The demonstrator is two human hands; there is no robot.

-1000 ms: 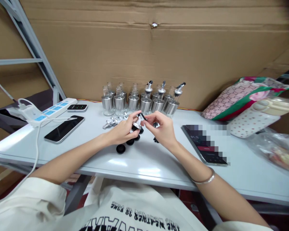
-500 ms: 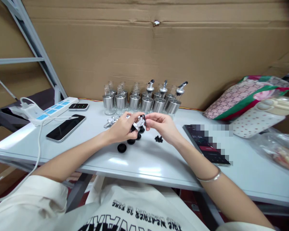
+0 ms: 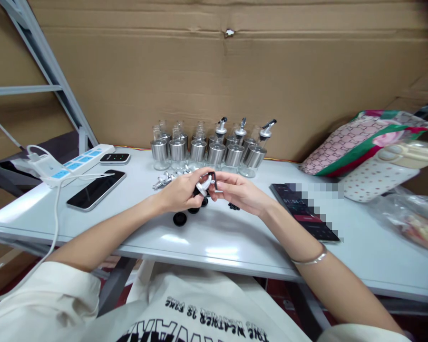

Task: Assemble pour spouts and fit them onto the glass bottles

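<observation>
Above the middle of the table, my left hand point(image 3: 183, 191) is closed around a silver pourer spout point(image 3: 204, 187) with a black lever at its top. My right hand point(image 3: 239, 190) pinches the black lever point(image 3: 213, 177) on the spout's right side. Just below my hands lie black round stoppers point(image 3: 180, 219), some partly covered by the left hand. Small black pieces point(image 3: 234, 206) sit in a cluster under the right hand. Loose silver spouts point(image 3: 163, 180) lie to the left of my left hand.
Glass bottles with steel sleeves point(image 3: 216, 153) stand in rows at the back; 3 carry pourers. On the left are a phone point(image 3: 97, 189), a power strip point(image 3: 82, 162) and a small black-topped device point(image 3: 114, 158). A tablet-like screen point(image 3: 299, 213), dotted flask point(image 3: 378, 175) and patterned bag point(image 3: 342, 147) are right.
My right hand has turned and its fingers have come lower around the lever, now partly covering the small black pieces. The left hand keeps its hold on the spout.
</observation>
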